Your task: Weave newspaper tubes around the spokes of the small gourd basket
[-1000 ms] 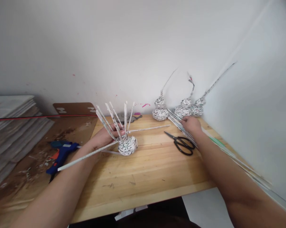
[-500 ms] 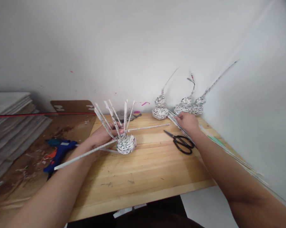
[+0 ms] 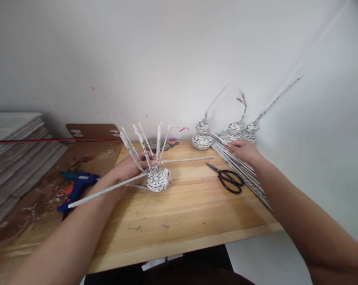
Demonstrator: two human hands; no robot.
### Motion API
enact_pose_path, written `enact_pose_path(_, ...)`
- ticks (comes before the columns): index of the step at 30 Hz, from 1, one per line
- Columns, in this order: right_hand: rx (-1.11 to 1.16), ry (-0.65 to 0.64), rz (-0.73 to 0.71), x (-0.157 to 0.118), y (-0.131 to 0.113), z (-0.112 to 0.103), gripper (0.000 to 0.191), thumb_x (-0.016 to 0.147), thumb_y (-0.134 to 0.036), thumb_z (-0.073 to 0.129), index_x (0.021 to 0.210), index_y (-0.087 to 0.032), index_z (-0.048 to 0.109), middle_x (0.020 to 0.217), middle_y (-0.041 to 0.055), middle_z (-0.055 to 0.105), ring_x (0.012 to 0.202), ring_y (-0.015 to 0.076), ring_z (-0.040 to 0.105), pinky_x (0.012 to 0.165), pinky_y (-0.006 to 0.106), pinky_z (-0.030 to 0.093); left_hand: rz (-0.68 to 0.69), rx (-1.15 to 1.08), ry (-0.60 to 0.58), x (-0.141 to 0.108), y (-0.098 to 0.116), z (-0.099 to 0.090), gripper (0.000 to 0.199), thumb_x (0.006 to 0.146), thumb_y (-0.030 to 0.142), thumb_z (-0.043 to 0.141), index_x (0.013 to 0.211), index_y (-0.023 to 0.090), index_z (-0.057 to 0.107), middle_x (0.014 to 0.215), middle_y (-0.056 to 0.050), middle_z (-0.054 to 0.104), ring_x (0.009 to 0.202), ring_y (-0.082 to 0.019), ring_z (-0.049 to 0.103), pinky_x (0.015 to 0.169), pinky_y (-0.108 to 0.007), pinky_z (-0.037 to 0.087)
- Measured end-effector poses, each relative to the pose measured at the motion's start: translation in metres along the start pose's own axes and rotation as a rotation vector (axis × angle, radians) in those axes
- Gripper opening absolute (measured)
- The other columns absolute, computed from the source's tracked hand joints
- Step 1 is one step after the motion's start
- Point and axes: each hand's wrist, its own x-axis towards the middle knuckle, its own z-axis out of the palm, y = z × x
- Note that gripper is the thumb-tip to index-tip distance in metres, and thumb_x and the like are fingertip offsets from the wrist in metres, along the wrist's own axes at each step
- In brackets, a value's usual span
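Observation:
A round woven paper piece (image 3: 159, 180) with several upright paper sticks rests at the left of the wooden table. My left hand (image 3: 134, 165) is closed around the base of its sticks, behind the ball. One long stick points down left over my forearm, another lies out to the right. My right hand (image 3: 241, 149) pinches a paper stick at the upper end of a bundle of paper sticks (image 3: 241, 168) at the table's right. Black scissors (image 3: 230, 180) lie just left of the bundle.
Gourd-shaped woven pieces (image 3: 202, 138) with thin stems stand at the back by the wall. A blue glue gun (image 3: 78, 190) lies on the brown board (image 3: 104, 152) at left, near stacked sheets (image 3: 21, 158). A grey cloth (image 3: 167, 145) lies behind my left hand.
My right hand has moved slightly right with a stick raised between its fingers. More of the stick bundle now shows beneath it. My left hand has stayed on the woven piece.

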Motion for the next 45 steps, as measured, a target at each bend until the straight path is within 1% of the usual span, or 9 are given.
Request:
enact_pose_path(6,0.03,-0.046,-0.16,-0.039,-0.009,-0.028,0.035,0.084,-0.05,0.057,0.082,-0.021,0.076,0.068,0.0011,0.07,0.069,0.0208,0.064,0.063,0.03,0.045,0.009,0.037,-0.041,0.002,0.0,-0.004,0.021,0.068,0.035,0.08,0.076,0.019,0.07,0.071,-0.004,0.064,0.063,-0.017,0.057,0.061,-0.03,0.042)
enact_pose_path(10,0.052,-0.098,-0.343,-0.073,-0.029,-0.033,0.034,0.088,-0.05,0.056,0.094,-0.024,0.076,0.094,0.0015,0.076,0.088,0.023,0.068,0.075,0.031,0.048,0.077,0.008,-0.052,-0.001,0.003,-0.001,0.023,0.067,0.037,0.081,0.077,0.019,0.071,0.073,-0.004,0.065,0.065,-0.017,0.057,0.062,-0.03,0.042)
enact_pose_path(14,0.101,-0.183,-0.467,-0.101,-0.057,-0.02,0.032,0.092,-0.048,0.054,0.1,-0.026,0.076,0.099,0.001,0.077,0.088,0.0219,0.069,0.073,0.03,0.05,0.093,-0.028,-0.062,-0.004,0.006,0.002,0.025,0.066,0.038,0.082,0.072,0.018,0.069,0.067,-0.002,0.061,0.06,-0.015,0.052,0.059,-0.029,0.039)
enact_pose_path(18,0.136,-0.236,-0.54,-0.112,-0.092,0.0,0.029,0.093,-0.044,0.054,0.108,-0.029,0.073,0.102,0.0011,0.076,0.081,0.0194,0.068,0.067,0.03,0.05,0.125,-0.094,-0.103,-0.006,0.009,0.004,0.026,0.065,0.038,0.083,0.075,0.018,0.069,0.069,-0.002,0.062,0.062,-0.015,0.054,0.064,-0.032,0.042)
enact_pose_path(22,0.222,-0.202,-0.675,-0.111,-0.127,0.019,0.028,0.096,-0.038,0.051,0.107,-0.027,0.074,0.097,0.0011,0.077,0.073,0.0171,0.067,0.065,0.029,0.049,0.168,-0.117,-0.073,-0.007,0.01,0.005,0.025,0.066,0.036,0.083,0.076,0.017,0.069,0.071,-0.002,0.063,0.064,-0.015,0.055,0.066,-0.032,0.043)
enact_pose_path(24,0.251,-0.135,-0.742,-0.109,-0.137,0.029,0.025,0.096,-0.033,0.052,0.105,-0.025,0.074,0.094,0.0015,0.076,0.076,0.0172,0.067,0.069,0.029,0.049,0.167,-0.126,-0.06,-0.006,0.01,0.004,0.026,0.066,0.036,0.083,0.077,0.017,0.069,0.072,-0.003,0.064,0.064,-0.015,0.055,0.064,-0.031,0.043)
enact_pose_path(29,0.226,0.053,-0.81,-0.104,-0.131,0.052,0.026,0.097,-0.029,0.051,0.111,-0.021,0.072,0.097,0.005,0.074,0.085,0.0196,0.068,0.077,0.032,0.049,0.146,-0.125,0.026,-0.003,0.008,0.001,0.027,0.064,0.035,0.085,0.074,0.017,0.069,0.068,-0.001,0.063,0.061,-0.012,0.053,0.061,-0.028,0.041)
enact_pose_path(37,0.072,0.095,-0.828,-0.103,-0.119,0.047,0.031,0.1,-0.032,0.047,0.118,-0.025,0.07,0.1,0.0061,0.075,0.09,0.022,0.068,0.074,0.033,0.049,0.043,-0.219,0.195,-0.008,0.009,0.006,0.03,0.056,0.031,0.087,0.075,0.015,0.07,0.067,0.001,0.063,0.06,-0.01,0.054,0.058,-0.024,0.038)
enact_pose_path(45,0.064,0.115,-0.84,-0.103,-0.118,0.048,0.031,0.1,-0.032,0.047,0.117,-0.025,0.071,0.097,0.0072,0.074,0.087,0.0228,0.068,0.075,0.034,0.049,0.012,-0.232,0.17,-0.006,0.009,0.002,0.028,0.058,0.027,0.086,0.077,0.013,0.07,0.066,0.0,0.065,0.058,-0.01,0.056,0.06,-0.026,0.04)
